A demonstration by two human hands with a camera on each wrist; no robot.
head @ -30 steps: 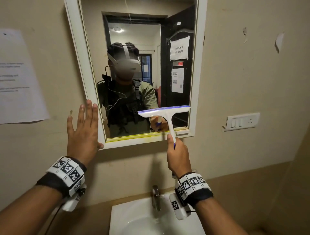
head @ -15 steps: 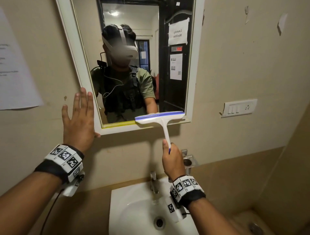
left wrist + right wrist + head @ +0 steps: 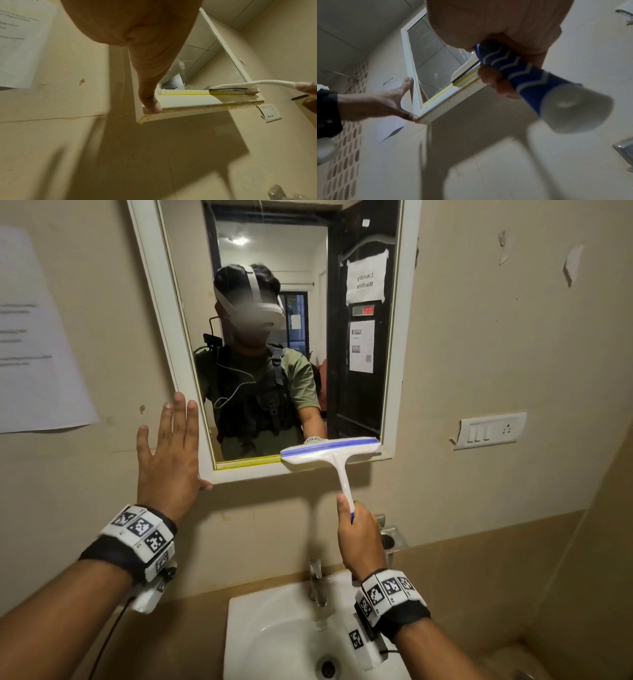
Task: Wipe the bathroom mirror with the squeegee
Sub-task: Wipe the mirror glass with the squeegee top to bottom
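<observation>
— Where is the squeegee (image 3: 330, 447) sitting?

— At the bottom right of the mirror (image 3: 356, 392), its blue-edged blade lying level along the lower edge of the glass, just above the yellow strip and the white frame (image 3: 399, 337). Its right end is close against the frame's right side; to its left, the lower edge of the glass is bare as far as the other corner.

— And the grip?

— The right hand (image 3: 361, 537) is below the frame, fingers wrapped round the blue end of the handle, thumb up along the white stem.

— The other hand?

— The left hand (image 3: 168, 460) is flat and spread, fingers straight, holding nothing — its thumb tip touches the frame's lower left corner and the fingers lie along the left side.

— What lies underneath?

— Bare wall, then a tap (image 3: 317, 583) and white sink (image 3: 260, 628). A switch plate (image 3: 489, 431) is off to the right, well apart from the frame.
</observation>
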